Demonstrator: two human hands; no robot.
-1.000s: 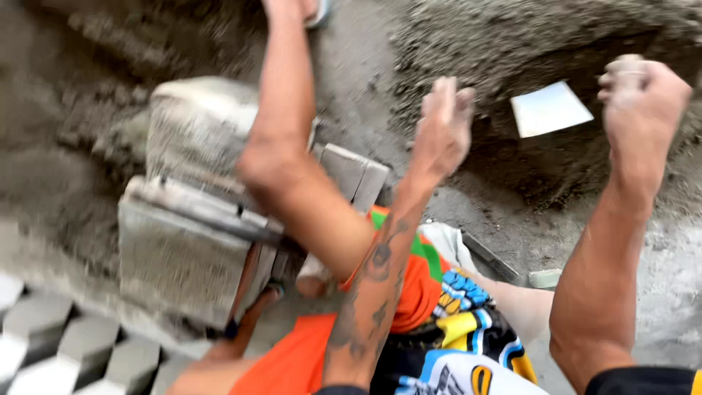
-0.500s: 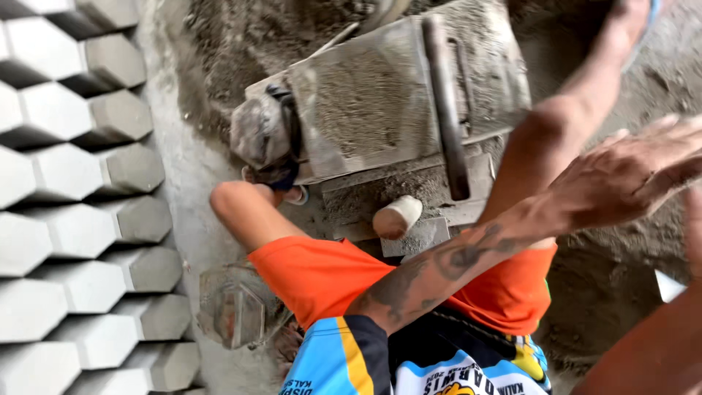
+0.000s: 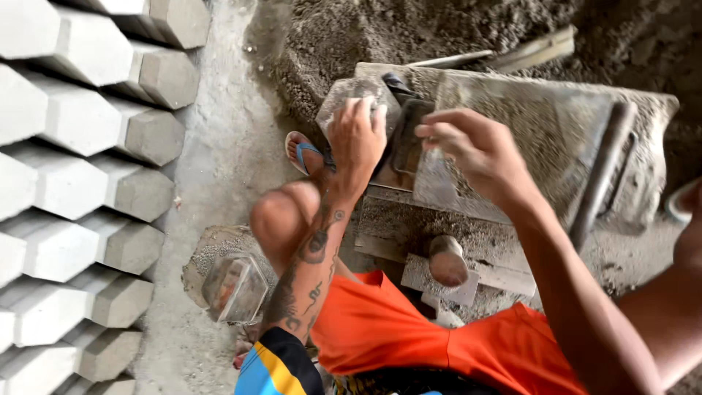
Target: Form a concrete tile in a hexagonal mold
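The left hand point(image 3: 356, 139) lies palm down with its fingers curled over the top of a grey hexagonal mould piece point(image 3: 351, 99), pressing on it; the tattooed forearm runs down from it toward the bent knee. The right hand point(image 3: 468, 150) hovers just beside it, fingers half bent and loosely spread, holding nothing that can be seen; its fingertips sit just over a dark metal plate point(image 3: 409, 135) between the two hands. Whether they touch the plate cannot be told. The right arm stretches down and away to the lower right of the view.

Both hands work over a sand-caked metal press point(image 3: 541, 124), which extends beyond the right hand and carries a long dark lever bar point(image 3: 603, 172) on its far side. Below the hands, on the press's lower ledge, stands a short rounded wooden handle point(image 3: 447, 260). Just beside the left hand, a foot in a blue-strapped sandal point(image 3: 303, 153) rests on the floor. Beyond the left forearm a clear plastic container point(image 3: 235, 289) sits on a sandy mound. Well apart from the left hand, rows of grey hexagonal concrete blocks point(image 3: 88, 183) line the floor. Orange shorts point(image 3: 409, 333) cover the lap.
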